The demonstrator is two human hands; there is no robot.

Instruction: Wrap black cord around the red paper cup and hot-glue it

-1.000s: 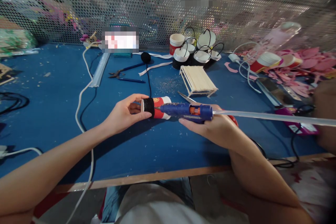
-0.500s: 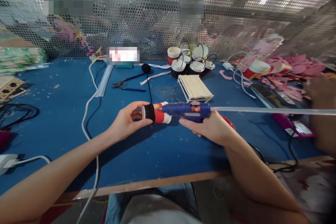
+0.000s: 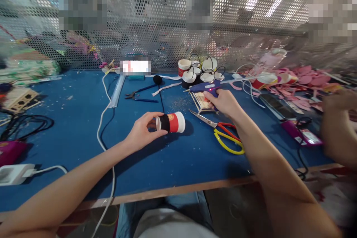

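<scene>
My left hand (image 3: 143, 129) grips a small red and white paper cup (image 3: 173, 122) lying on its side, with a black band round one end. A black cord (image 3: 161, 101) runs from the cup to a round black pad (image 3: 157, 79). My right hand (image 3: 224, 101) is closed round a blue hot glue gun (image 3: 208, 87), its nozzle pointing left over a small wooden stick rack (image 3: 201, 101). A clear glue stick comes out of its back end. Scissors (image 3: 223, 128) with red and yellow handles lie below my right hand, blades partly spread.
Several paper cups (image 3: 189, 78) with black cord loops stand at the back. Pliers (image 3: 143, 95) lie left of centre, beside a white cable (image 3: 102, 130). At the right are pink pieces (image 3: 309, 76), a phone (image 3: 276, 106) and another person's hand (image 3: 338, 126).
My right hand has lifted the glue gun away from the cup, up and back to over the wooden rack. The scissors now show fully. My left hand still holds the cup.
</scene>
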